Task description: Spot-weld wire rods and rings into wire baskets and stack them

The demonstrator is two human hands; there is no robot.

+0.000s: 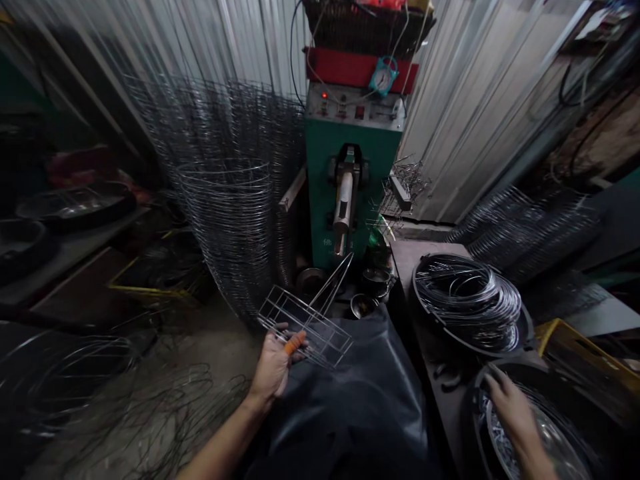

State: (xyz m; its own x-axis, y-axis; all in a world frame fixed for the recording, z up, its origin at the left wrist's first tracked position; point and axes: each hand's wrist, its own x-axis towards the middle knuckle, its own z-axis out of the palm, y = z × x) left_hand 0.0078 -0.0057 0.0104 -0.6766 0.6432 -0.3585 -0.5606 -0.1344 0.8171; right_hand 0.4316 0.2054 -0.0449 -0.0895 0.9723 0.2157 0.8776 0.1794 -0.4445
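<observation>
My left hand [275,360], with an orange cover on the thumb, is closed around the near edge of a wire rack [320,330]. This rack is made of thin metal rods, and a long wire loop [333,287] reaches from it up to the tip of the machine's arm [343,213]. My right hand [510,403] is over a dark round basin [475,393] at the lower right, above small metal pieces [500,437]. Motion smears its fingers, and whether they hold anything does not show.
A green machine [320,160] stands ahead, a red light lit on its panel. Tall stacks of wire rings [230,213] rise on its left. On the right bench, a black basin [420,300] holds wire hoops [465,293]. Loose wires [170,407] cover the floor at left.
</observation>
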